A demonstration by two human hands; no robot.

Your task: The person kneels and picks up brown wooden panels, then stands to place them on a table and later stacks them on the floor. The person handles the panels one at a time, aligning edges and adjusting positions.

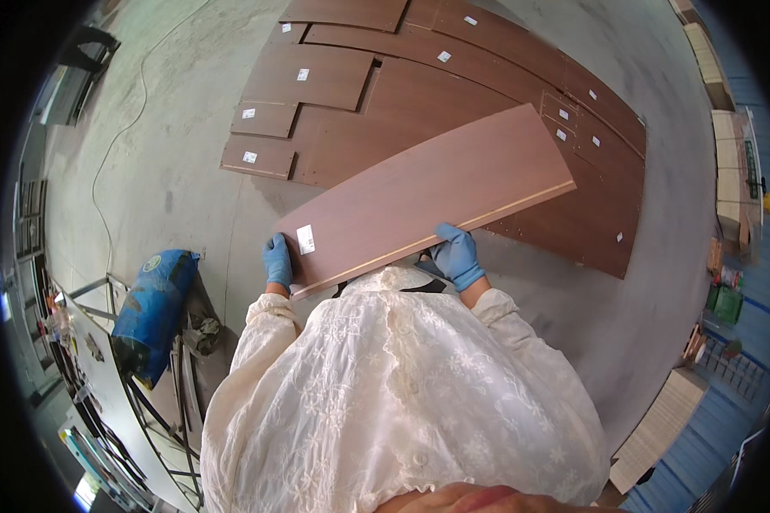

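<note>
A long reddish-brown wood panel is held out in front of me, tilted with its far right end higher in the view. A white label is stuck near its left end, and a pale groove runs along its near edge. My left hand, in a blue glove, grips the panel's left end. My right hand, gloved the same, is closed on the near long edge around its middle, its fingers partly hidden underneath. Beyond, several similar brown panels with white labels lie flat on the floor, partly covered by the held one.
On the left a blue cylinder-shaped bag rests by a metal-framed table. A thin cable runs over the grey concrete floor. Along the right stand stacked pale boards and a green container.
</note>
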